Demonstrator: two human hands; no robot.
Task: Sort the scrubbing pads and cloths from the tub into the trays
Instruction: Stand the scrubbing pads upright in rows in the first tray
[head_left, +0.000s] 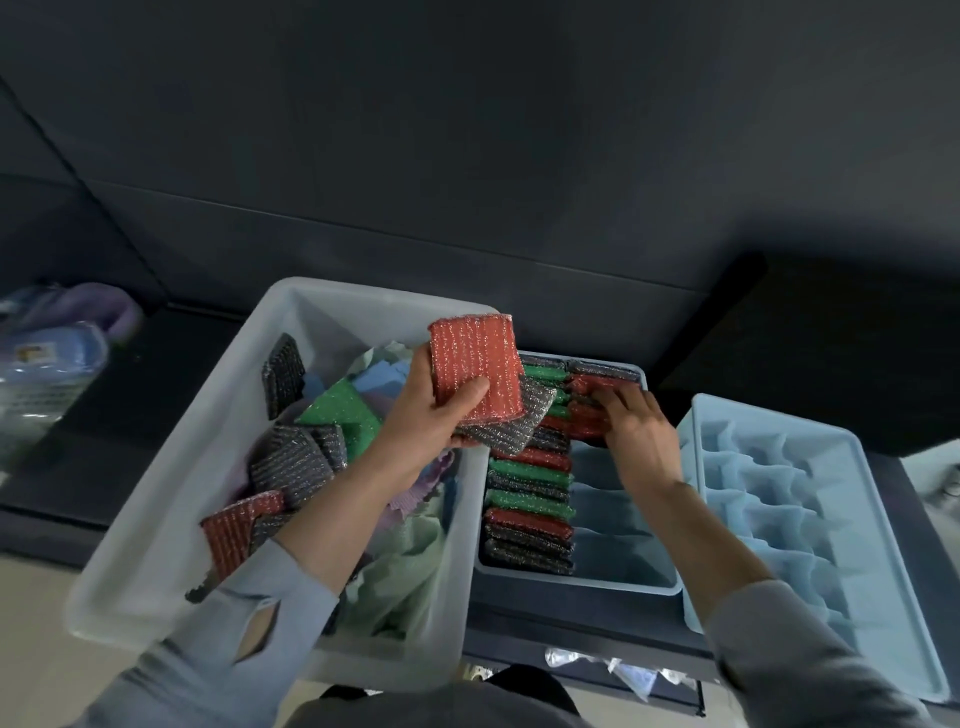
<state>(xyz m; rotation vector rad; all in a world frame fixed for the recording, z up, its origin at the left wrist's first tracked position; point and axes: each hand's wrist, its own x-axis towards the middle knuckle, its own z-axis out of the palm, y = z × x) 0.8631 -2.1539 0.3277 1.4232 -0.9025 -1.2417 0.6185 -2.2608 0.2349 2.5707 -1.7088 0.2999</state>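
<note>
Red scrubbing pad (475, 364) and grey pad (511, 423) gripped in left hand (423, 415) above tub (171, 467); right hand (636, 426), fingers extended, presses pads in tray (582, 584)

Looked like a staged sorting bench, not a home. I stood at a dark table (597, 631) against a plain dark panelled wall (467, 156). On it sat a translucent tub (171, 493) of mixed pads and two divided blue trays (576, 584). Packaged stock (47, 358) lay off to the left. Can't say more.
</note>
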